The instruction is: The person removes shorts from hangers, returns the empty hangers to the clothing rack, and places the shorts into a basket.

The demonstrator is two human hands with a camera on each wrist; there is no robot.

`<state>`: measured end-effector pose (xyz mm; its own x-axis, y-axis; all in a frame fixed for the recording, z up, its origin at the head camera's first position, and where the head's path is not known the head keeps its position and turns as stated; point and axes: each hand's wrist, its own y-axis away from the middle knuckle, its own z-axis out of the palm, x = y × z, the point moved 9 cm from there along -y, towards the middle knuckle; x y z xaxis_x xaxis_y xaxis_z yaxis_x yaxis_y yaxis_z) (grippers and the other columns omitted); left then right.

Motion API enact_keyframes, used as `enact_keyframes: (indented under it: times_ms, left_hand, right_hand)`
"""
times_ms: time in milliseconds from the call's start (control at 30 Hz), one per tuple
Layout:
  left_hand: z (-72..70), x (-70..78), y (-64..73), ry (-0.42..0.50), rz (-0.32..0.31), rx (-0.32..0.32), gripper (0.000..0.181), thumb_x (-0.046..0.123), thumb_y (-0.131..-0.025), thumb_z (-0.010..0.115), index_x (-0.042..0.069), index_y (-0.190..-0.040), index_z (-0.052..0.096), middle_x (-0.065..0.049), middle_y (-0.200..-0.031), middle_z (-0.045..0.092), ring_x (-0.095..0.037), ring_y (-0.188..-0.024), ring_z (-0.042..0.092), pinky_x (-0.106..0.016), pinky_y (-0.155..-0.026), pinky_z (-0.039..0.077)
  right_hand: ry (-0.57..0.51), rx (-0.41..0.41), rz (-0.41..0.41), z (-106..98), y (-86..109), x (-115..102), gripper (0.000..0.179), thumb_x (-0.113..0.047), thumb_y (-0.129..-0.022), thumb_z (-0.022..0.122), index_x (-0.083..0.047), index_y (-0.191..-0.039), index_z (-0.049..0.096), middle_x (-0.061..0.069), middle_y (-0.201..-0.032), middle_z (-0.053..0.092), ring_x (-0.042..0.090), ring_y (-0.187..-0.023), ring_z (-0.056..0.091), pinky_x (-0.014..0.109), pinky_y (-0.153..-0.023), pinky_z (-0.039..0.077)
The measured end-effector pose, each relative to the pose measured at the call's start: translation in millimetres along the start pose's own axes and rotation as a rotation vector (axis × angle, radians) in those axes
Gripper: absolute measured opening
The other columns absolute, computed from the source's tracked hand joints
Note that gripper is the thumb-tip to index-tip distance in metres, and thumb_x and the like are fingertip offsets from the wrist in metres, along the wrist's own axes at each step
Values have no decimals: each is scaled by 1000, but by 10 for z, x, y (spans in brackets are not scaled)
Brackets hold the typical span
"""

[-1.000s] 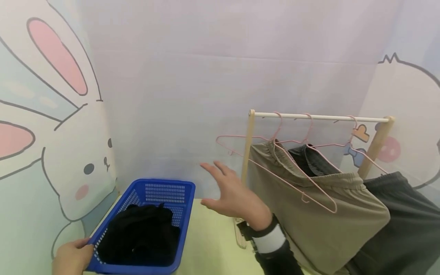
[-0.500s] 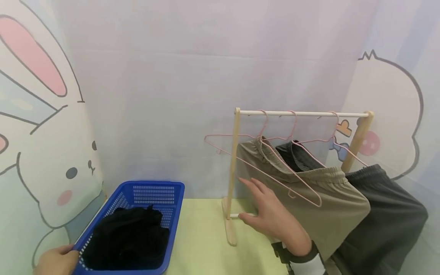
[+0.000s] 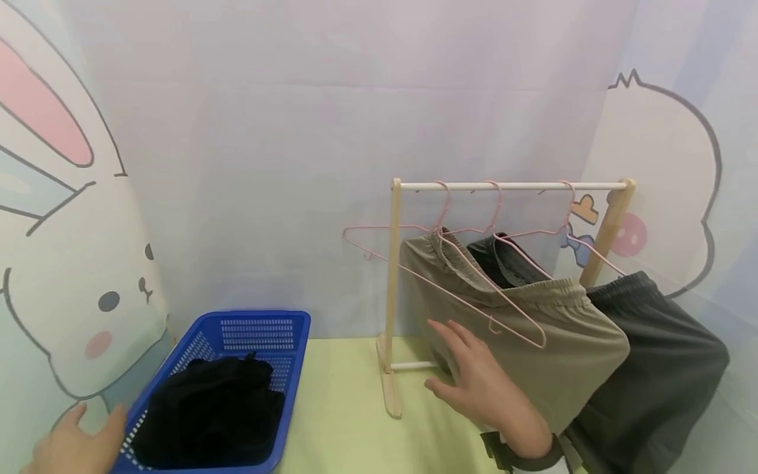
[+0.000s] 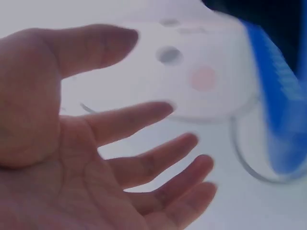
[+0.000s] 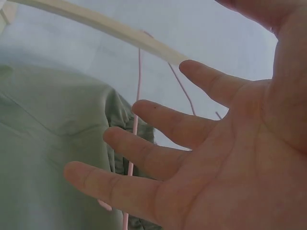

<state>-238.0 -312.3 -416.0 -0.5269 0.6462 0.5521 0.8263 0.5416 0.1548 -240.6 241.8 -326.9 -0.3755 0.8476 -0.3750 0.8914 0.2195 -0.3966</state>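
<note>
My left hand is at the lower left, just beside the blue plastic basket. In the left wrist view its fingers are spread, with a gap to the basket and nothing in the palm. Black cloth lies bunched inside the basket. My right hand hovers in front of the khaki shorts, fingers extended and holding nothing. Those shorts hang at an angle from a pink wire hanger. In the right wrist view, the spread fingers appear before the hanger and the shorts.
A small wooden rack with a white rail stands on the pale yellow table. Dark grey shorts hang on its right side. Walls with cartoon animal prints enclose the back and sides.
My left hand has let go of the basket's rim and its fingers have spread. The right hand has moved right and down, closer to the khaki shorts. The head view has shifted.
</note>
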Motion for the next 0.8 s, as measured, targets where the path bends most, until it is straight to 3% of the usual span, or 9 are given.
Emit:
enact_keyframes:
  times_ms: [67,133,333,567,800]
  left_hand:
    - [-74,220,131,27,22,57,83,45,-105,41,-16,-155,14,-47,-149,26,-65,-135,29,-73,-114,25]
    - [-103,459,248,66,83,98,88,44,-105,46,-17,-156,8,-47,-151,23,-64,-138,24,-73,-116,20]
    - [-33,1090,569,111,277,139,101,52,-101,57,-12,-159,5,-45,-156,17,-65,-140,18,-73,-118,14]
    - [256,1677,903,161,369,86,111,51,-98,66,3,-164,-9,-36,-166,3,-62,-148,9,-80,-113,13]
    - [651,2190,1121,153,503,-43,117,50,-96,70,11,-164,-17,-33,-168,0,-61,-149,7,-80,-111,16]
  right_hand:
    - [1,15,4,-68,45,25,91,-27,-84,88,-20,-160,39,23,-158,41,53,-135,47,71,-100,46]
    - [0,24,10,-130,93,48,90,-27,-84,88,-21,-160,39,22,-159,41,52,-136,47,70,-100,46]
    - [0,68,5,-331,243,89,86,-26,-85,87,-21,-158,41,20,-157,44,49,-137,48,68,-99,48]
    - [7,169,0,-705,404,193,85,-21,-85,87,-19,-158,42,15,-155,48,42,-140,46,66,-104,45]
    - [20,233,111,-1094,655,472,84,-26,-88,85,-24,-159,40,12,-156,48,39,-141,47,63,-103,45]
